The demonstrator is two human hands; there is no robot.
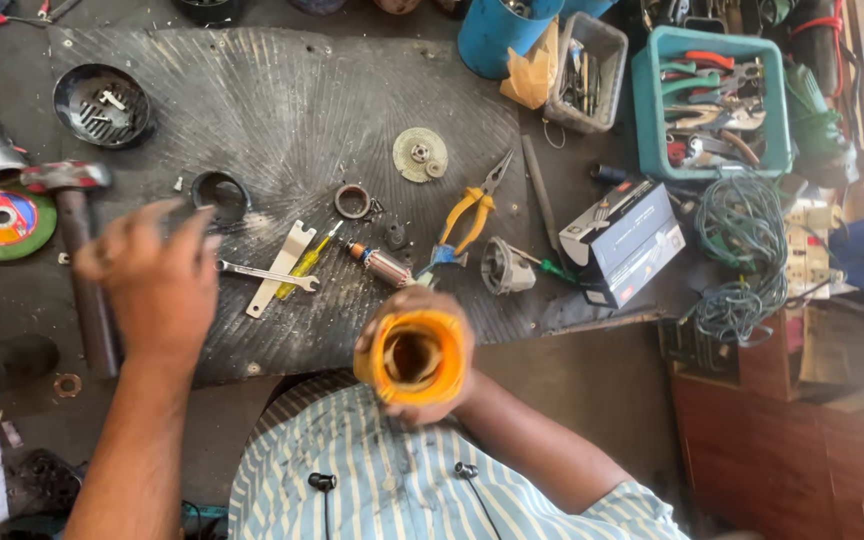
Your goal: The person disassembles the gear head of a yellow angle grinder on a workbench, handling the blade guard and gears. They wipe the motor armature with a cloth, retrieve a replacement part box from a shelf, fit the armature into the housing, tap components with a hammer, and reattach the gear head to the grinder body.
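Bright daylight from right; soft shadows; hands motion-blurred; bench sharp.

A dark, scuffed workbench [572, 390] carries a ribbed black rubber mat [282, 100]; reddish-brown wooden furniture [782, 440] stands at its right edge, in daylight.

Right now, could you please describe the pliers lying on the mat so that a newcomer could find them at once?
Start at the dark ribbed rubber mat that covers the workbench, then look toward its right edge, just above the orange cylindrical housing held in the right hand. There lie the long-nose pliers, the only tool on the mat with orange-yellow handles and slim pointed steel jaws.
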